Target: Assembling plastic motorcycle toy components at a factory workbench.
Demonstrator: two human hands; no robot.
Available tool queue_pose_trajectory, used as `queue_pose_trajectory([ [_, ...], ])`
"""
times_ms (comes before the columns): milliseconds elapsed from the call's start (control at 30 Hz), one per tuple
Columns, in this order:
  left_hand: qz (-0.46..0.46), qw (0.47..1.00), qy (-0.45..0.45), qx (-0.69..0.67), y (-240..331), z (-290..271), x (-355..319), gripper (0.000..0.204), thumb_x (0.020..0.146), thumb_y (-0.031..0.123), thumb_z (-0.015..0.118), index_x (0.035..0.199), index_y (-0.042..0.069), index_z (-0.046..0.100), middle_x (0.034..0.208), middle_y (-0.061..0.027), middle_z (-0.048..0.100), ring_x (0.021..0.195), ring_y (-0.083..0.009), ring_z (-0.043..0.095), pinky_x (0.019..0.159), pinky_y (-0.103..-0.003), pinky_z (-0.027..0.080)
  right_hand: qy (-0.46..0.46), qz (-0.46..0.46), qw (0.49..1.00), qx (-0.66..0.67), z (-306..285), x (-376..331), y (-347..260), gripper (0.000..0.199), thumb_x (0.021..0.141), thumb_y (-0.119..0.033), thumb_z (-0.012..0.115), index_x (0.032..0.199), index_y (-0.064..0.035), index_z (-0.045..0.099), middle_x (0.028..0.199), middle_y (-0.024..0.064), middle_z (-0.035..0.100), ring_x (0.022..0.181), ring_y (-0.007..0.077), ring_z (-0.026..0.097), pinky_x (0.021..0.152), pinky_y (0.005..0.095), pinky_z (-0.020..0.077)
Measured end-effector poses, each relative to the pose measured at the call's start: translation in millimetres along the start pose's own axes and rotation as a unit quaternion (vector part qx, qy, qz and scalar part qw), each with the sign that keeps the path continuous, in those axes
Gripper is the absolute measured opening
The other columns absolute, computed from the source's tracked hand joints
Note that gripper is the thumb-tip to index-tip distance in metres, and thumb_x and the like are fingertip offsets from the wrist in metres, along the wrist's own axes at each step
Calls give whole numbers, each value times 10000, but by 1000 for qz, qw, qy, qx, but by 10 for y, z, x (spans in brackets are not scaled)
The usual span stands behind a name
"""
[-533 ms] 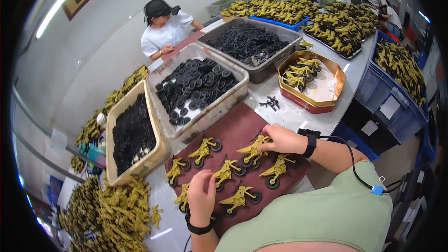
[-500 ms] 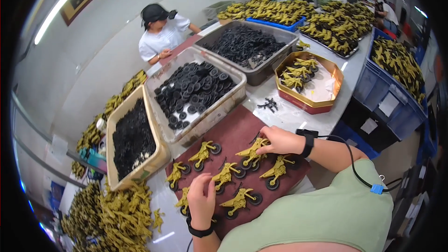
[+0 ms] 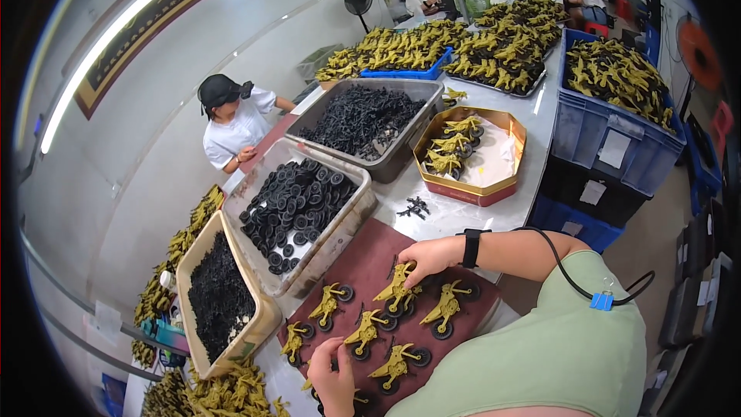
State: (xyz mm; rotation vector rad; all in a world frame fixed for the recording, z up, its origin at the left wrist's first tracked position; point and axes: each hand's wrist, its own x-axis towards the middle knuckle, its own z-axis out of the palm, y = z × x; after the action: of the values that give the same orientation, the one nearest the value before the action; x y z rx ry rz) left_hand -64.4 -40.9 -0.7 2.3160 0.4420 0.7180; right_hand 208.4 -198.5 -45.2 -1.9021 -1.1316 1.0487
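My right hand reaches in from the right, its fingers closed on the upper part of a yellow toy motorcycle with black wheels. At the near side of the maroon mat, my left hand has its fingers curled toward the thumb; anything pinched there is too small to tell. Several similar toy motorcycles lie in rows on the mat, among them one in the middle, one nearer me and one at the right. Others are partly hidden behind my left hand.
Beyond the mat stand a bin of black wheels, a grey bin of black parts and a cream bin. An octagonal tin holds several motorcycles. Yellow pieces are heaped at lower left. A person works across the table.
The view has swung, so the bins and mat sit further left and lower. My right hand stays at the same motorcycle, which now looks more upright. My left hand remains near the mat's near-left side.
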Motion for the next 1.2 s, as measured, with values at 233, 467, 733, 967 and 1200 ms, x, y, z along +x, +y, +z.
queue_pose_trajectory([
  [233,81,997,11,8,-25,-34,-15,132,913,86,586,1016,20,638,882,-101,651,727,-170,617,602,-265,472,212,-81,952,207,-494,-387,75,412,851,-241,690,1134,25,554,1054,74,617,960,120,553,834,274,458],
  [467,63,998,10,-9,-12,-51,-30,133,912,86,586,1013,21,645,894,-101,660,723,-168,620,590,-265,470,550,-97,783,275,-1482,-780,546,383,841,-188,694,1093,54,537,1033,101,618,894,143,582,784,284,488],
  [733,80,996,3,23,-3,-64,5,136,906,74,584,1016,20,645,918,-106,664,744,-188,625,597,-274,476,657,213,703,-168,-2380,-1302,1032,317,717,-169,677,893,92,643,947,304,631,906,381,639,775,401,512],
  [967,61,998,-22,12,-6,-15,41,140,903,62,583,1023,9,634,940,-111,657,804,-193,626,636,-275,484,315,280,843,-334,-2619,-1416,1050,596,720,-319,752,1201,-19,569,1156,161,616,1066,303,589,885,373,474],
  [1200,83,996,-38,19,120,24,71,135,896,45,582,1016,-2,624,933,-127,652,810,-230,626,704,-301,491,149,376,809,-426,-2797,-1065,1097,500,801,-407,691,1161,-68,621,1158,92,632,1042,283,600,836,426,488],
])
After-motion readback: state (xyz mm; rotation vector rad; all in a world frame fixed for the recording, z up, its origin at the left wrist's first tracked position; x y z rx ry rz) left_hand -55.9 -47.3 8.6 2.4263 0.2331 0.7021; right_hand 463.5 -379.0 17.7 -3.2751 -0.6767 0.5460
